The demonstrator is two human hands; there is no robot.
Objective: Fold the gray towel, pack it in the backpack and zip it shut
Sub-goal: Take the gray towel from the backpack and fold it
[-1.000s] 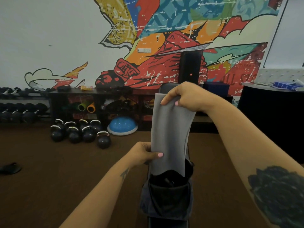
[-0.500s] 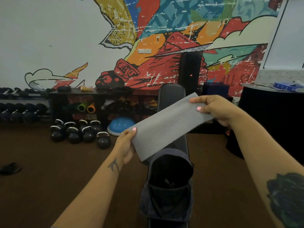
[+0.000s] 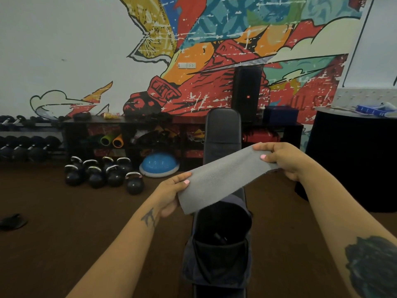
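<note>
Head view: we pinch long folded gray terry towel (image 3: pixel 225 177) taut, left hand (image 3: pixel 171 195) grasping low end, right hand (image 3: pixel 281 161) high end, above open dark fabric backpack (image 3: pixel 217 246). Next fold: bring ends together, edges aligned.

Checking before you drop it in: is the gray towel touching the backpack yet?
Cannot tell. In the head view the gray towel, held stretched between the left hand and right hand, overlaps the open backpack rim from above; neither contact nor a gap shows.
</note>
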